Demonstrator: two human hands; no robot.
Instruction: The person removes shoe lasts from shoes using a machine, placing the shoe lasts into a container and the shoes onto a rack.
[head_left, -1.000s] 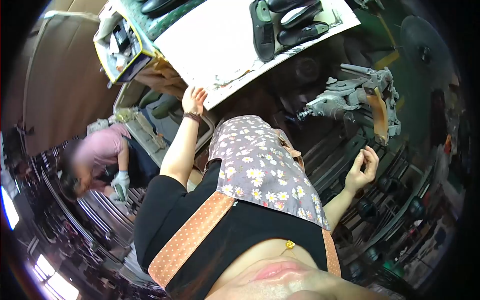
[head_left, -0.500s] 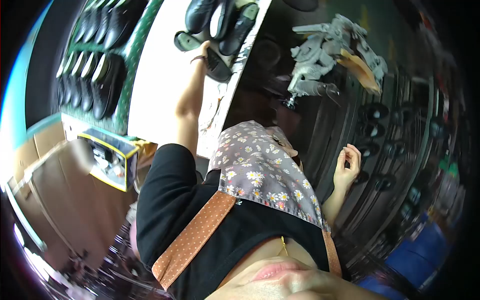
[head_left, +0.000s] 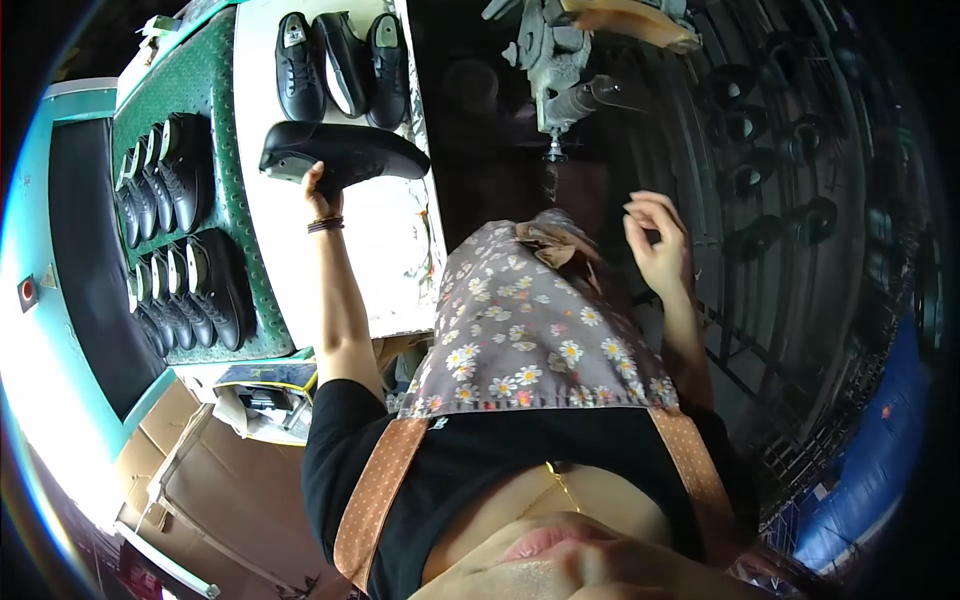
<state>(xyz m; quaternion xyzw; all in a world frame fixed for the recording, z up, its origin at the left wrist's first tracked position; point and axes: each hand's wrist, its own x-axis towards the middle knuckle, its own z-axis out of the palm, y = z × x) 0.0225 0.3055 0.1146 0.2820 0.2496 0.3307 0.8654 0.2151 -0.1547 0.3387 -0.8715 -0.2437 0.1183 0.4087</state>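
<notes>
A black lace-up shoe (head_left: pixel 365 152) is in my left hand (head_left: pixel 318 195). The thumb and fingers grip it near the heel opening. It points right, side on, over the white tabletop (head_left: pixel 385 260). Just beyond it are more black shoes: an upright one (head_left: pixel 300 80) on the left, another (head_left: pixel 388 70) on the right, and one tipped on its side (head_left: pixel 341 68) between them. Off to the right, in front of dark racks, my right hand (head_left: pixel 662 250) hangs in the air. Its fingers are loosely bent and apart from the thumb, with nothing visible in them.
Left of the white top, a green speckled surface (head_left: pixel 262 290) carries two rows of black shoes (head_left: pixel 215 290). A grey metal machine (head_left: pixel 555 75) with a tan piece stands ahead. Dark racks with round objects (head_left: pixel 745 180) are at right, cardboard (head_left: pixel 220 470) at lower left.
My left hand has raised the shoe from beside the others and turned it so its toe points right. My right hand stays free. The whole view has swung.
</notes>
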